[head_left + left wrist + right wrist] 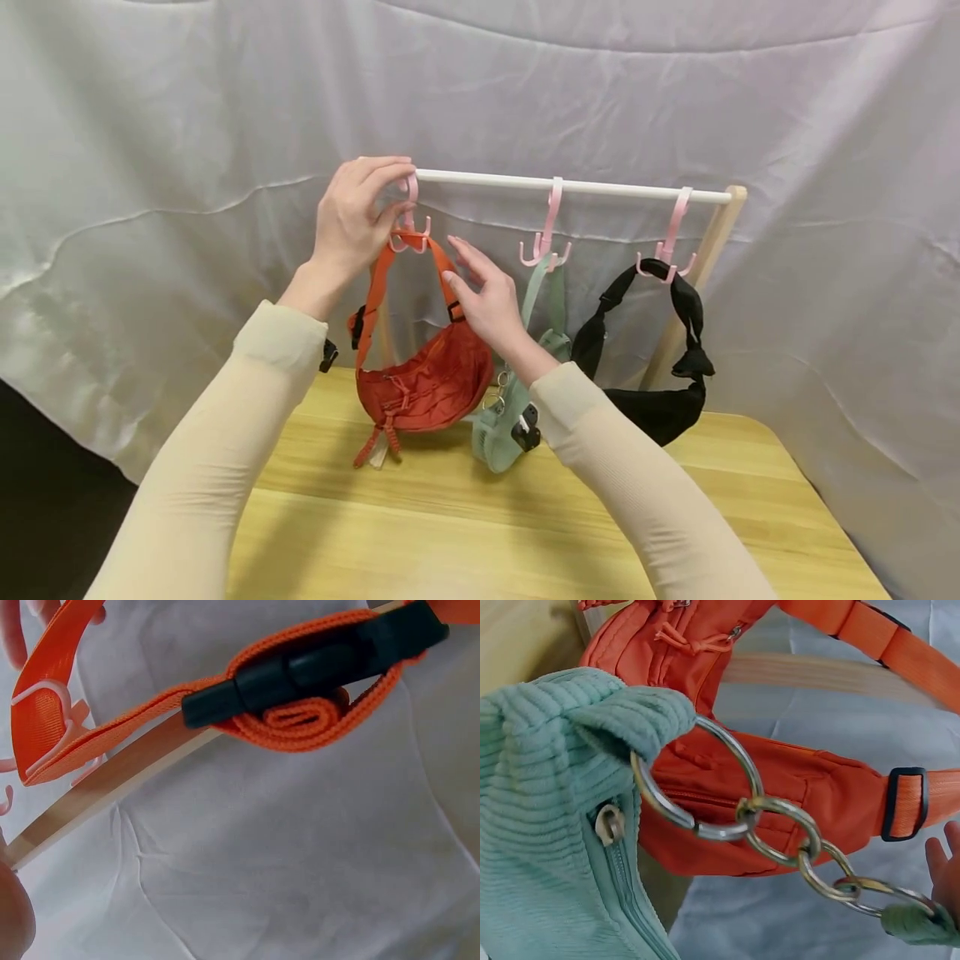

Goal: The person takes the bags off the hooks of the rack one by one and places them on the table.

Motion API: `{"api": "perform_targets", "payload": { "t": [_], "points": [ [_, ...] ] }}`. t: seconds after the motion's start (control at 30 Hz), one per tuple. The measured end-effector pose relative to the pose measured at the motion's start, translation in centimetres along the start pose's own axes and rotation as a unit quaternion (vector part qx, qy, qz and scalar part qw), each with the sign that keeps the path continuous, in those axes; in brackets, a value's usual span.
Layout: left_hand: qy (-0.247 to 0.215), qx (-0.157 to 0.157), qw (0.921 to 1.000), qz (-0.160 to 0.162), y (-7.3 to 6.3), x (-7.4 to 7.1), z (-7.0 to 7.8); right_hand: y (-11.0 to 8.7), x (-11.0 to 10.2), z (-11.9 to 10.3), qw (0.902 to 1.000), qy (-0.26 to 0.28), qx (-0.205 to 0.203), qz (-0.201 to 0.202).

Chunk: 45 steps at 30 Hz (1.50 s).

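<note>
At the left end of the white rod [487,178], my left hand [348,212] grips a pink four-pronged hook [412,190] between thumb and fingers. From that hook hangs an orange-red waist bag [431,383] by its bright orange strap [378,279]. A black buckle [322,667] and a rolled strap end show large in the left wrist view. My right hand [491,304] is beside the strap's right side, fingers extended and holding nothing. Below it hangs a mint-green corduroy bag [540,810] with a chain of metal rings [780,825].
A second pink hook [551,217] carries the green bag mid-rod. On a third pink hook [677,221] hangs a black bag [660,412], near the right wooden post [716,237]. The wooden table [420,533] lies below, with a grey cloth [600,92] behind.
</note>
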<state>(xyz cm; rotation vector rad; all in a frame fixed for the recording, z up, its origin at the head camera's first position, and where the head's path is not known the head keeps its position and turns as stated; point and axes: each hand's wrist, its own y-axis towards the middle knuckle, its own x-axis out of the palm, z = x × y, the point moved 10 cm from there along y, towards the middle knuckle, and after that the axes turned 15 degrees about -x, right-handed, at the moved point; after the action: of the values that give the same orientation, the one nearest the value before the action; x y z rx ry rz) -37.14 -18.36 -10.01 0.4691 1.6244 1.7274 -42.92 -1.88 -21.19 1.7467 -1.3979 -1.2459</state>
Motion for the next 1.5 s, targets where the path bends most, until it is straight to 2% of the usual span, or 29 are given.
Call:
{"api": "perform_targets", "payload": {
  "t": [0.2,0.63,0.87,1.3,1.5],
  "points": [
    [-0.004,0.0,1.0,0.002,-0.2,0.0,0.0,-0.2,0.9,0.5,0.9997,0.022,0.009,0.007],
    [0.002,-0.007,0.9999,0.014,-0.4,-0.3,-0.5,0.2,1.5,0.5,0.9993,-0.03,0.012,0.018],
    [0.003,-0.01,0.9999,0.012,-0.4,-0.3,-0.6,0.5,1.3,0.3,0.9989,-0.034,0.013,0.031],
    [-0.002,-0.023,0.9997,0.003,-0.2,-0.3,-0.7,1.2,0.8,-0.6,0.9968,-0.041,-0.015,0.068],
    [-0.002,-0.02,0.9998,0.009,-0.4,-0.4,-0.7,1.5,0.5,-1.1,0.9946,-0.05,-0.027,0.086]
  ]
}}
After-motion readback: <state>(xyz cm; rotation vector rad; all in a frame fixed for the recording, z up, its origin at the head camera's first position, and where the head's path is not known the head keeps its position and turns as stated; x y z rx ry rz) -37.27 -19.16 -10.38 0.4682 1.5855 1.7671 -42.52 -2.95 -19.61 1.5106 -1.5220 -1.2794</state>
